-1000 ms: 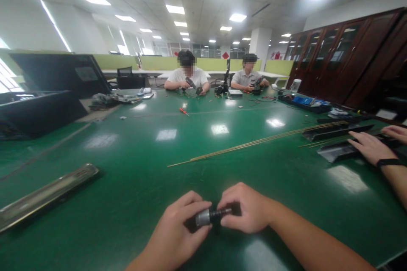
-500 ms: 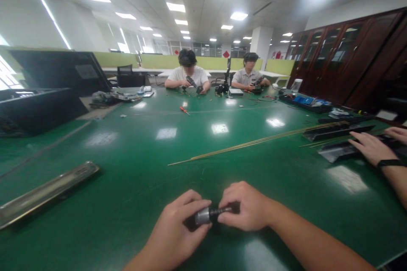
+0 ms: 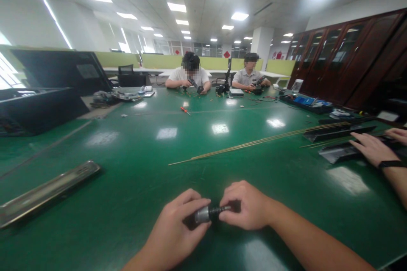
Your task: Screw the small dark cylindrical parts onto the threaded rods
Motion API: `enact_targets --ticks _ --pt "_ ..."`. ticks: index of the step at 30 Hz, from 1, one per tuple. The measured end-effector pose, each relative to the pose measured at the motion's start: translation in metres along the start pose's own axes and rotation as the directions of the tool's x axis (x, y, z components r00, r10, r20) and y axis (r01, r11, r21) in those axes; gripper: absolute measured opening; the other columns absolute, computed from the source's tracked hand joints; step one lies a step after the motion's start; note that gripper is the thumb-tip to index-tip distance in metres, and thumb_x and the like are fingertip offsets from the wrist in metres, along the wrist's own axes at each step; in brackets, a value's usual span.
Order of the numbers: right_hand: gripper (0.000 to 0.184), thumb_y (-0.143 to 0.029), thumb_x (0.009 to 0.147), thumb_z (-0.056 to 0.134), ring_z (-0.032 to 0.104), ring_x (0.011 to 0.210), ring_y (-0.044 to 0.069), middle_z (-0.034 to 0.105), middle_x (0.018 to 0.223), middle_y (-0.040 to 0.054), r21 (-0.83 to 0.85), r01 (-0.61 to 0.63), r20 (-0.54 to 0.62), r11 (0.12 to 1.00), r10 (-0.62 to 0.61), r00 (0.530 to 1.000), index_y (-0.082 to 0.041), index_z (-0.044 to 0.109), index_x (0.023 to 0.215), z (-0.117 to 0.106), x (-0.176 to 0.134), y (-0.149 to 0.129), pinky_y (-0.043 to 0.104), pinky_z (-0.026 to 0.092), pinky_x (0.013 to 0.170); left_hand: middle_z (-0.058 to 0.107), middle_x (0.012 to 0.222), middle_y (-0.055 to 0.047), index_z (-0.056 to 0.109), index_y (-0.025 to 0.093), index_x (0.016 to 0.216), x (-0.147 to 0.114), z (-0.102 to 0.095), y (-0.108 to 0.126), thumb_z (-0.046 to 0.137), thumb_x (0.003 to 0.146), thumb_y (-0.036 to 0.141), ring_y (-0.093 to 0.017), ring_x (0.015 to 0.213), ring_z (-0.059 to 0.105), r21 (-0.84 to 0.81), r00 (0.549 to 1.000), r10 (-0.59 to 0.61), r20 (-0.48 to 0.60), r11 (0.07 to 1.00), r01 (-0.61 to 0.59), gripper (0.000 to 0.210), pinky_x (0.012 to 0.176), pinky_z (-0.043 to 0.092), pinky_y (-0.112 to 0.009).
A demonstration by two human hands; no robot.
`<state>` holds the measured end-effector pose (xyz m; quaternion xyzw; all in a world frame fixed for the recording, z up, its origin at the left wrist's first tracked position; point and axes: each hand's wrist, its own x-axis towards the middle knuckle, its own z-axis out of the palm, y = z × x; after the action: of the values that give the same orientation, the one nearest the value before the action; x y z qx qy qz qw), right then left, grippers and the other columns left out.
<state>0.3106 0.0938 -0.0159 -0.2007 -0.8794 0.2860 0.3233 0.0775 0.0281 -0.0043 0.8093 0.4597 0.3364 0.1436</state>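
Both hands work one small part low over the green table: the left hand is closed around a grey cylinder, the right hand pinches its dark threaded shaft — seemingly a threading step, calling for steady alignment. The cylinder sits between both grips.

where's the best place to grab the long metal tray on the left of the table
Grip the metal tray across its narrow width near the middle, coming from above. It lies flat on the green table, long and thin, so an end grip would let it tip.
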Motion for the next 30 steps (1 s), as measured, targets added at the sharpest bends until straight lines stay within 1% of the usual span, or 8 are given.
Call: enact_targets --ticks 6,12,17,22,27,30 --pt "0.012 -0.027 0.08 0.071 0.059 0.058 0.012 0.067 0.065 0.0009 0.007 -0.014 -0.002 1.0 0.014 1.0 -0.016 0.074 0.077 -0.0003 0.0013 -0.0017 0.023 0.043 0.061 0.066 0.093 0.003 0.072 0.033 0.111 0.0005 0.0008 -0.0011 0.069 0.084 0.019 -0.01 0.082 0.065 -0.012 1.0 -0.013 -0.013 1.0 0.013 0.031 0.073 0.052 -0.019" --pt "0.013 -0.029 0.081 0.07 0.058 0.058 0.013 0.066 0.065 0.0009 -0.025 -0.02 0.009 0.999 0.02 1.0 -0.017 0.073 0.077 0.0003 0.0013 -0.0011 0.024 0.043 0.061 0.066 0.096 0.002 0.073 0.032 0.109 -0.0008 0.0002 0.0002 0.07 0.082 0.017 -0.011 0.085 0.065 0.002 1.0 -0.024 -0.015 1.0 0.024 0.032 0.075 0.053 -0.019" --pt "0.013 -0.029 0.081 0.07 0.058 0.057 0.012 0.066 0.064 0.0004 -0.024 -0.018 0.007 1.0 0.018 1.0 -0.017 0.073 0.078 0.001 0.0003 -0.0005 0.023 0.042 0.061 0.066 0.095 0.002 0.073 0.032 0.109 -0.0008 0.0006 -0.0002 0.07 0.081 0.017 -0.01 0.084 0.065 0.003 0.999 0.0 -0.037 1.0 0.0 0.032 0.074 0.052 -0.018" --pt "0.011 -0.028 0.08 0.071 0.058 0.058 0.012 0.066 0.065 0.0004 -0.028 -0.031 0.011 0.999 0.031 0.999 -0.016 0.073 0.078 -0.0001 0.0003 -0.001 0.023 0.043 0.061 0.066 0.094 0.002 0.072 0.032 0.11 -0.0008 0.0002 -0.0004 0.07 0.083 0.018 -0.01 0.083 0.065 0.013 0.999 0.005 -0.035 1.0 -0.005 0.031 0.074 0.052 -0.018" --pt "0.011 -0.028 0.08 0.072 0.058 0.059 0.012 0.066 0.066 -0.0003 -0.043 -0.043 0.02 0.998 0.044 0.999 -0.017 0.073 0.078 0.0004 -0.0008 0.0009 0.023 0.043 0.062 0.066 0.096 0.001 0.073 0.032 0.111 -0.0015 -0.0002 -0.0019 0.069 0.083 0.017 -0.01 0.084 0.065 0.007 1.0 0.0 -0.03 1.0 0.0 0.032 0.075 0.052 -0.018" --pt "0.011 -0.029 0.081 0.072 0.059 0.061 0.013 0.067 0.067 -0.0002 -0.054 -0.051 0.031 0.997 0.052 0.998 -0.018 0.073 0.08 0.0002 -0.0011 0.0013 0.024 0.045 0.063 0.066 0.096 0.0 0.073 0.031 0.111 -0.002 0.0009 -0.0031 0.069 0.082 0.016 -0.012 0.085 0.066 -0.004 0.999 -0.003 -0.052 1.0 0.003 0.033 0.075 0.053 -0.02"
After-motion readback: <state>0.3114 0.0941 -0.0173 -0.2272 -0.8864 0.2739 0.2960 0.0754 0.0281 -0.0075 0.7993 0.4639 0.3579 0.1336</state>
